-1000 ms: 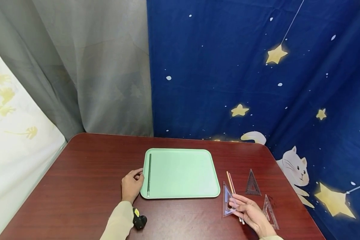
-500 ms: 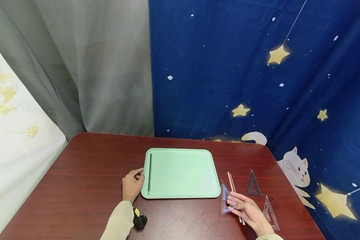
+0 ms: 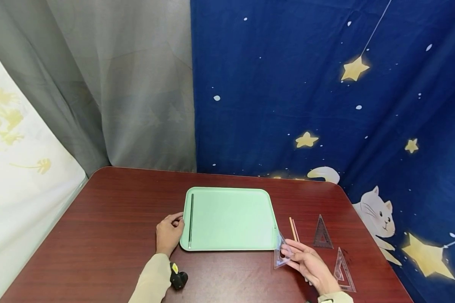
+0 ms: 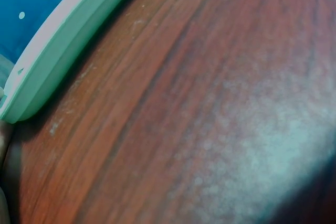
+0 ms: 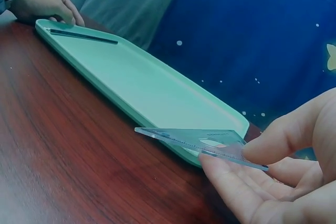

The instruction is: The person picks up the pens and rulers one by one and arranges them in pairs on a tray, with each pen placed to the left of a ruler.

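My left hand [image 3: 169, 235] grips the left rim of a pale green tray [image 3: 231, 219], thumb and forefinger at its edge. Inside the tray, along that side, lies a dark pencil [image 3: 191, 221]. Between thumb and fingers, my right hand [image 3: 310, 266] pinches a clear set square [image 3: 278, 257]. This set square overlaps the tray's near right corner in the head view; the right wrist view shows the set square [image 5: 178, 139] tilted and held above the table. Pale pencils [image 3: 293, 228] lie beyond the right hand, partly hidden by it. The left wrist view shows mostly tabletop.
Two more set squares lie at the right of the dark red table [image 3: 117, 210]: a greyish set square [image 3: 320, 229] farther back and a clear set square [image 3: 347, 274] nearer the front. Behind the table hang a grey curtain [image 3: 148, 105] and a blue starry curtain [image 3: 258, 105].
My right hand has moved slightly left with the set square, from beside the tray to over its near right corner. My left hand has stayed at the tray's rim.
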The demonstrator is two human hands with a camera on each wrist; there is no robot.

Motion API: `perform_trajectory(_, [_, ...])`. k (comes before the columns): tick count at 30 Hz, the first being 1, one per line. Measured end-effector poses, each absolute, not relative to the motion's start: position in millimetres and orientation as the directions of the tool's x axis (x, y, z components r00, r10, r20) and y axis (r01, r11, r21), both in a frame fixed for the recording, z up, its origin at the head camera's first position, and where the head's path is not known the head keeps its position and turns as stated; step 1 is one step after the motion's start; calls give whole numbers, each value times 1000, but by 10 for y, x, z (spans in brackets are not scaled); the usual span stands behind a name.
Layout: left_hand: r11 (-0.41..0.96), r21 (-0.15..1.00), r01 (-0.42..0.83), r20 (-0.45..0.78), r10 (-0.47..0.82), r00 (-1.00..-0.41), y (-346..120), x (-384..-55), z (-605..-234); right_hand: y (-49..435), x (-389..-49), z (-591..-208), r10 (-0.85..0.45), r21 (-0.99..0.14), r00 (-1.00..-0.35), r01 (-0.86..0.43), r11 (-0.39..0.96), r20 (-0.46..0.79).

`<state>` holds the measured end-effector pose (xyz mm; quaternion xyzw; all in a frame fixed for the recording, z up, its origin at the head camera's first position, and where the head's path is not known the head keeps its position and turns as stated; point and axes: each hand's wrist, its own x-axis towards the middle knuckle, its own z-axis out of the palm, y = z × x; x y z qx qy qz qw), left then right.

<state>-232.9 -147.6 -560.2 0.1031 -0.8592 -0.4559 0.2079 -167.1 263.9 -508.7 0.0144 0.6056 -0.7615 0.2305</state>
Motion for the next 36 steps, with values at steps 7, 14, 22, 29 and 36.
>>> perform_trajectory(7, [562,827,11,258,-363,-895,-1479,-2329,-5590,2533,-1727,-5114,-302,-926,-901,358,-116,-311])
perform_trajectory(14, [560,828,15,258,-358,-897,-1483,-2323,-5587,2397,-1758,-5116,-284,-916,-899,380,-127,-334])
perform_trajectory(22, [566,824,10,256,-358,-898,-1478,-2321,-5584,2299,-1794,-5079,-279,-916,-898,384,-117,-341])
perform_trajectory(29, [568,823,7,262,-369,-892,-1480,-2325,-5597,2230,-1836,-5073,-301,-920,-894,378,-104,-333])
perform_trajectory(36, [558,830,9,254,-364,-896,-1483,-2331,-5618,2149,-1877,-5059,-304,-921,-891,379,-86,-338])
